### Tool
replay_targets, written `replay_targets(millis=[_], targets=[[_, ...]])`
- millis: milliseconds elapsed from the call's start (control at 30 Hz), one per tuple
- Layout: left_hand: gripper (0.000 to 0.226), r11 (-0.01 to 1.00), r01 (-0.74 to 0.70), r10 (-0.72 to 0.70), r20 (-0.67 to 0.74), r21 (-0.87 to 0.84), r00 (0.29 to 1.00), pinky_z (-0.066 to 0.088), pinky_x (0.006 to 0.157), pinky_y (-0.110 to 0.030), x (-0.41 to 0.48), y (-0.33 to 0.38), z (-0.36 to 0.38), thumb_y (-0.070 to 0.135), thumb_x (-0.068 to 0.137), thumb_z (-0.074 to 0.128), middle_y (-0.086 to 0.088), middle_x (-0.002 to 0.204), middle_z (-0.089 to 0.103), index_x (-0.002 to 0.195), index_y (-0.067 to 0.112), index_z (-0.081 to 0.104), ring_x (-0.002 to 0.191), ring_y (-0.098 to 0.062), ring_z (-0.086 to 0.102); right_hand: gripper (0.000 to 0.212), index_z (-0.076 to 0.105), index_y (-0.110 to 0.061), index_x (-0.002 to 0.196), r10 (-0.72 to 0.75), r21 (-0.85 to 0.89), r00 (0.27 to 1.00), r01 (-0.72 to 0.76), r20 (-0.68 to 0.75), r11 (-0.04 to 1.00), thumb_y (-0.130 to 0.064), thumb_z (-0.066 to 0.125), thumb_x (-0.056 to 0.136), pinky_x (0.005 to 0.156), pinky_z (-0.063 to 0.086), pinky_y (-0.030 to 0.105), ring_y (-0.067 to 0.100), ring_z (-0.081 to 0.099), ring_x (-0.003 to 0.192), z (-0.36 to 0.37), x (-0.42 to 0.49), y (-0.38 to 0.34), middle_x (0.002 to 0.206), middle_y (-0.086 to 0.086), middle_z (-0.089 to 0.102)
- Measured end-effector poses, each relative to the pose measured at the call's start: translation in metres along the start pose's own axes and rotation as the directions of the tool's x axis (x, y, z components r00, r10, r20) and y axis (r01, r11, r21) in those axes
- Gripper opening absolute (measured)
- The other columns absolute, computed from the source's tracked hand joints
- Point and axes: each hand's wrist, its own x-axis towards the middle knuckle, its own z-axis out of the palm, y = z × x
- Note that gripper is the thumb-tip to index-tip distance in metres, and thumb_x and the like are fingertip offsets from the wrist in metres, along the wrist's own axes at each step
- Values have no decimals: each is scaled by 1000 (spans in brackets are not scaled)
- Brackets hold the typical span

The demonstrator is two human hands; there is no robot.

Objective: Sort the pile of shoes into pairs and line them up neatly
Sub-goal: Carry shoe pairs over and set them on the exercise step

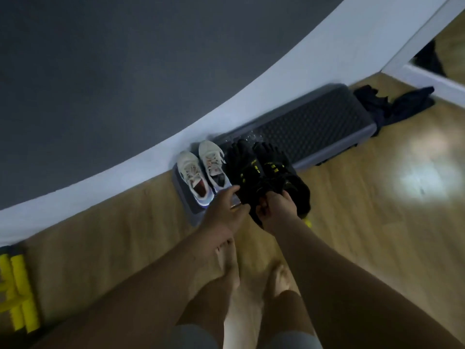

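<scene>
Two white sneakers (pixel 198 170) stand side by side as a pair on the left end of a grey step platform (pixel 314 129), toes toward the wall. Right of them are two black toe shoes with yellow marks (pixel 264 170), side by side, toes toward the wall. My right hand (pixel 276 210) grips the heel end of the black shoes. My left hand (pixel 226 210) reaches to the left black shoe, its fingers touching the shoe's heel side. Whether the black shoes rest on the platform or hang just above it is unclear.
The platform lies along a white baseboard (pixel 125 177) under a dark grey wall. Dark clothing (pixel 395 104) lies on the wooden floor at its right end. Yellow foam handles (pixel 20 293) sit at the far left. My bare feet (pixel 251 268) stand below the hands.
</scene>
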Motion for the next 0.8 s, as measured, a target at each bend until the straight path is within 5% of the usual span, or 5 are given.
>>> replay_targets(millis=[167,333,467,633,800], targets=[[60,978,-47,34,66,204,997,45,98,-35,123,-7,14,22,86,65,-3,135,51,142,20,44,116,-21,56,38,47,-35,106,15,-31,1000,-15,-14,999,0,51,94,65,47,31,13,52,62,55,96,-24,78,7,57],[54,986,58,-55,-26,156,998,52,89,-40,232,-52,50,35,79,65,5,119,60,130,32,49,103,-20,63,37,54,-23,82,102,-48,994,-101,39,994,12,43,89,49,36,28,15,44,51,106,207,-27,65,10,49],[28,966,93,-56,-157,241,986,47,71,-34,292,-99,68,37,85,66,1,101,60,106,20,57,90,-21,59,35,47,-19,89,167,-58,973,-160,158,985,14,36,86,52,33,29,15,38,48,126,281,-14,61,7,37],[49,889,104,-6,-216,445,976,51,72,-42,326,-111,79,49,82,65,1,117,60,119,29,40,101,-28,61,37,43,-18,108,220,-90,937,-203,271,975,5,50,81,57,45,29,14,51,50,133,322,-18,64,2,53],[36,848,149,-30,-233,508,972,46,66,-40,342,-92,80,41,89,60,-3,110,63,113,22,42,97,-34,63,19,46,-11,73,262,23,917,-282,301,959,2,51,84,81,42,29,16,45,56,135,320,-44,69,3,49]])
